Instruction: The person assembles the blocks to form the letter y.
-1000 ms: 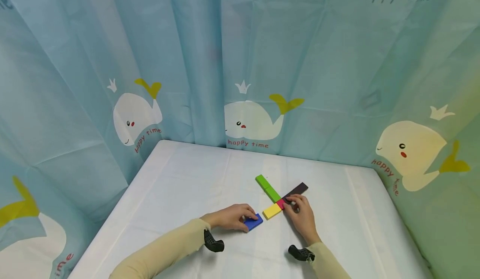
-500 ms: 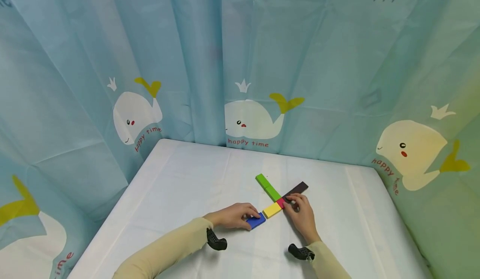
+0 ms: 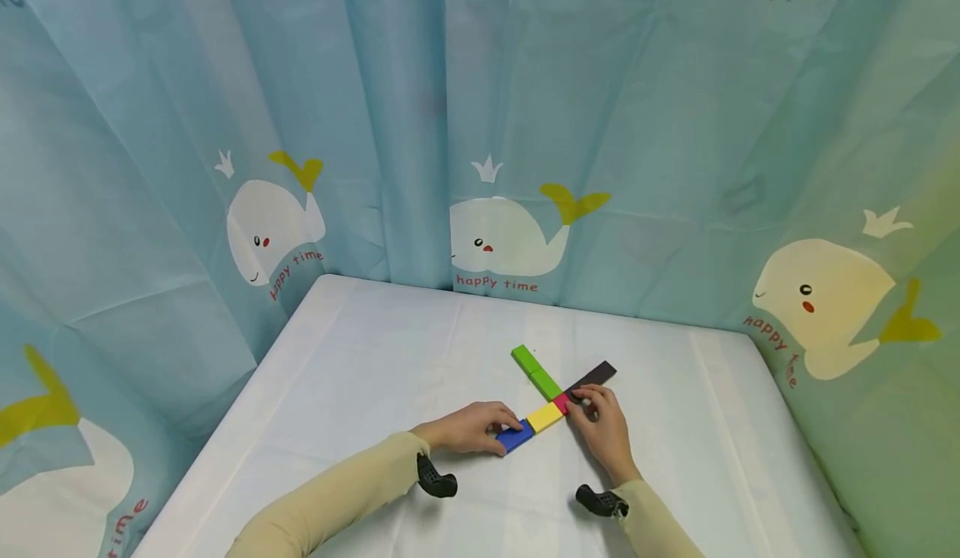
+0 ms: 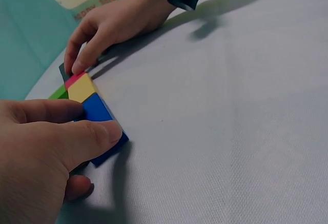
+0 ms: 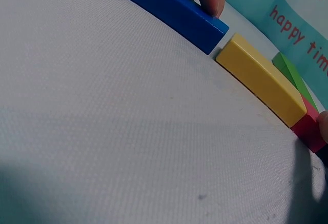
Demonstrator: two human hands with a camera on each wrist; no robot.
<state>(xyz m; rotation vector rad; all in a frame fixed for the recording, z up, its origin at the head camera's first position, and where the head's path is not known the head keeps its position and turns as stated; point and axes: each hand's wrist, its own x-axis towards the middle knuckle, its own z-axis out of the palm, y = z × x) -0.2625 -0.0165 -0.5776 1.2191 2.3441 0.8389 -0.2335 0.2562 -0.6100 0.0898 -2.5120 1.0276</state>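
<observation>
A flat blue block is pinched by my left hand, thumb on the near side and fingertips on the far side. It lies in line with the yellow block; the head view has their ends about touching, while the right wrist view leaves a narrow gap beside the blue block. My right hand grips around the small red block, which joins the yellow one to the black block. Its fingers partly cover the red and black pieces. From the red block a green bar with a seam runs toward the back left.
All pieces lie on a white-covered table. A light-blue curtain with whale prints stands behind it and along its sides. Black wrist straps hang from both beige sleeves.
My left hand has slid the blue block to the right and slightly away, narrowing its gap to the yellow block. My right hand stays in place at the red block.
</observation>
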